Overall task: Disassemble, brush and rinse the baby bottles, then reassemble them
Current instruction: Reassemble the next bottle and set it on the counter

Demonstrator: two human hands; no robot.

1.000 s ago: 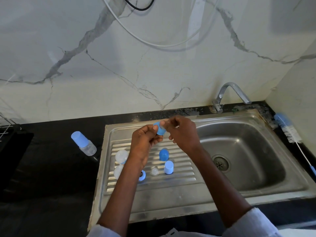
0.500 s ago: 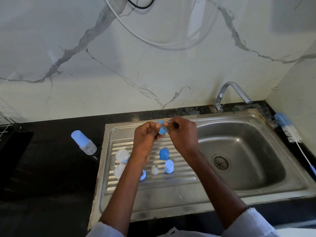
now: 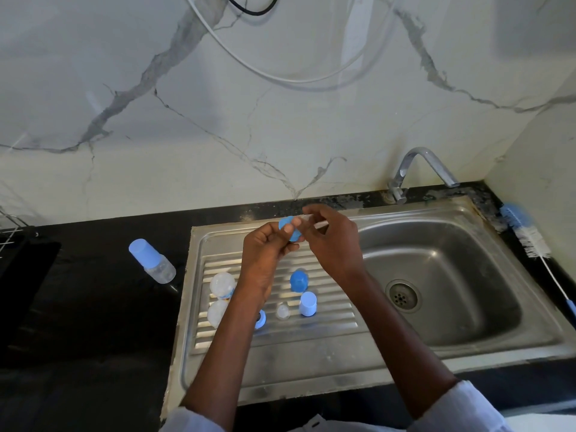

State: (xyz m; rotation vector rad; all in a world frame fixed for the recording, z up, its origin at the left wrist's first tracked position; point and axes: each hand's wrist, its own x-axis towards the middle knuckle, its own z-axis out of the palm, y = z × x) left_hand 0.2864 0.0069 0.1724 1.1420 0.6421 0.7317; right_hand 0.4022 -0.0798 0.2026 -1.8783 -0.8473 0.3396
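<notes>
**Blue ring held up over the drainboard**

Steel drainboard [image 3: 311,363] of the sink below, and both hands meet above its far edge. Left hand [image 3: 265,251] has its fingers curled round a blue bottle ring [image 3: 291,229], thumb pressing its face. Right hand [image 3: 335,241] comes in from the basin side, fingers bent, pinching something pale at the ring's edge; what it is I cannot tell.

On the drainboard ribs beneath the hands: a blue dome cap [image 3: 299,279], a pale blue cap [image 3: 308,304] just nearer, a clear teat [image 3: 282,311] beside that, another blue ring [image 3: 260,319] half hidden by the left forearm, and two clear bottle bodies [image 3: 220,283] at the drainboard's left side.

Left of the drainboard, on the black counter, lies a capped bottle [image 3: 152,260]. Far beyond the basin, a bottle brush [image 3: 526,235] rests by the wall.
</notes>
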